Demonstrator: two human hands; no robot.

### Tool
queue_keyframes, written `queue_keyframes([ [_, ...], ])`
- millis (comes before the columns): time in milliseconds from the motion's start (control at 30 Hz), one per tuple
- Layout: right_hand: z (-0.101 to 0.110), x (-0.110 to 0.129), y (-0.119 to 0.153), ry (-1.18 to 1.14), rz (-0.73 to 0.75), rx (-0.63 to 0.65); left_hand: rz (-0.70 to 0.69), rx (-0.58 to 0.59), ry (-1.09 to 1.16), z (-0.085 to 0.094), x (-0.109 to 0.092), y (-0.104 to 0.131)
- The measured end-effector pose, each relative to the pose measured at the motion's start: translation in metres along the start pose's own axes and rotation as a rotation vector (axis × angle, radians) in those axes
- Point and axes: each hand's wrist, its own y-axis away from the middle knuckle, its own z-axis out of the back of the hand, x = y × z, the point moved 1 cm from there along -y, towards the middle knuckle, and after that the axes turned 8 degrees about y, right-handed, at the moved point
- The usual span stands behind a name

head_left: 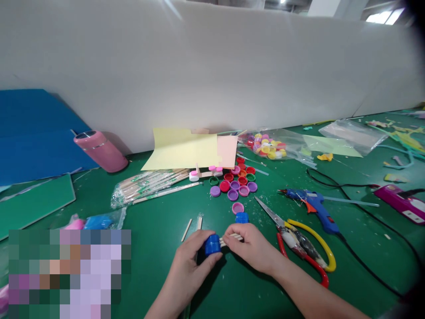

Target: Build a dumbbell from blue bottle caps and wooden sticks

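My left hand (191, 265) grips a pair of blue bottle caps (212, 245) between thumb and fingers, near the bottom middle. From the right, my right hand (249, 245) pinches several short wooden sticks (235, 238), whose left ends meet the side of the blue caps. Just above my right hand is another blue cap piece (242, 217); its lower part is hidden by the hand. Loose caps in pink, red, purple and green (233, 195) lie beyond the hands. A short stick (186, 230) rests on the green table (159, 248) left of center.
Scissors (292, 235) lie right of my hands, with a blue glue gun (317, 206) and its black cord beyond. Bagged sticks (149, 186), yellow paper (184, 148), a bag of caps (265, 146) and a pink bottle (101, 151) stand or lie farther back. A power strip (400, 203) is far right.
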Motion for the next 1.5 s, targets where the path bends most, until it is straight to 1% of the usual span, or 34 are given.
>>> queue_keyframes([
  [167, 0.0004, -0.0017, -0.0006, 0.000, -0.004, 0.001, 0.038, -0.028, -0.009, -0.0018, 0.0054, 0.0024],
  [333, 0.0017, -0.0054, -0.0020, 0.005, -0.011, -0.005, 0.070, -0.035, 0.010, -0.0014, 0.0043, 0.0016],
  [567, 0.0037, -0.0051, -0.0023, 0.032, -0.014, -0.024, 0.056, -0.009, 0.009, 0.0011, -0.0009, 0.0001],
  [967, 0.0036, -0.0031, -0.0011, 0.008, -0.006, -0.023, 0.032, -0.047, -0.043, 0.0001, 0.0015, 0.0000],
  [1233, 0.0035, -0.0024, -0.0011, 0.008, -0.006, -0.036, 0.029, -0.046, -0.064, 0.0003, 0.0011, 0.0009],
  [1500, 0.0033, -0.0038, -0.0017, 0.020, -0.003, -0.037, 0.022, -0.055, -0.066, -0.0012, 0.0054, 0.0025],
])
